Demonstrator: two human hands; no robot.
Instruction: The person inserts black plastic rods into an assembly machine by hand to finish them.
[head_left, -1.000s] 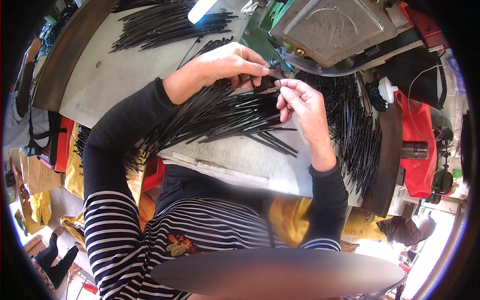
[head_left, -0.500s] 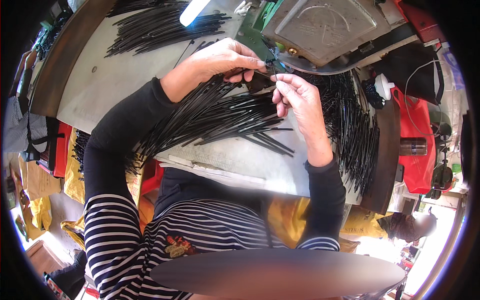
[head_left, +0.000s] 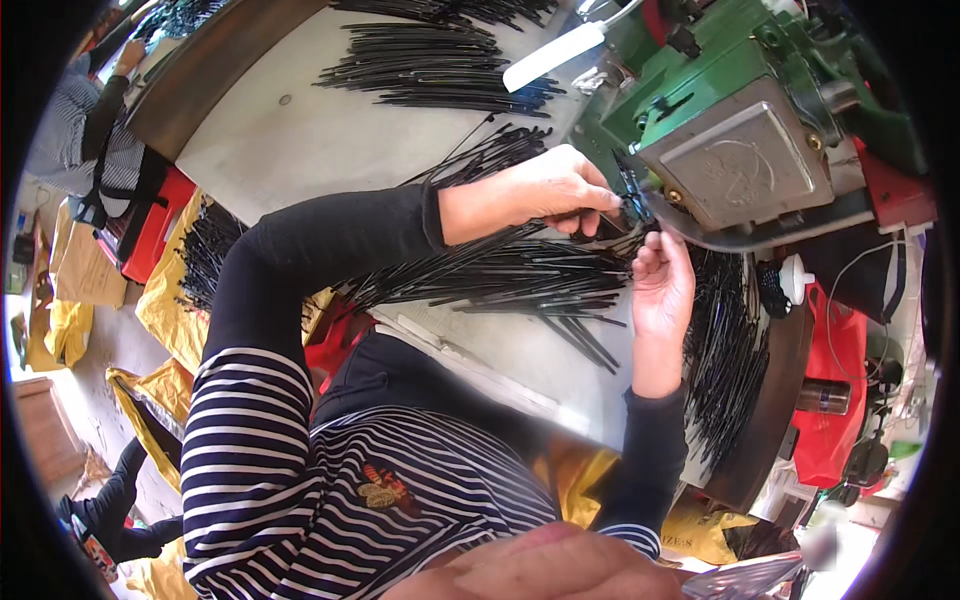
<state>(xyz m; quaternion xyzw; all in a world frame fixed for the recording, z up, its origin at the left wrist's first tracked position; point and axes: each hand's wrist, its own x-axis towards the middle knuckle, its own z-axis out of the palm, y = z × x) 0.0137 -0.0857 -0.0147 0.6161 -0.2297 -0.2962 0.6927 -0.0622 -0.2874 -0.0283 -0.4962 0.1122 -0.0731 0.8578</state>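
My left hand is pinched, thumb against fingers, right in front of the dark working tip of a green machine. What its fingers hold is too small to make out. Just below that tip is my right hand, fingers curled and thumb pressed in; any piece between them is hidden. Under and beside my left wrist spreads a loose pile of thin black rods. A second dense bundle of black rods lies right of my right hand, along the table's edge.
More black rods lie on the far side of the pale table, whose raised brown rim curves at left. A white lamp hangs beside the machine. A red bag hangs at right. Another person sits at far left.
Both hands have moved in to the machine's tip; the thin piece seen between them before is now hard to make out. The view has turned, showing more of the machine.
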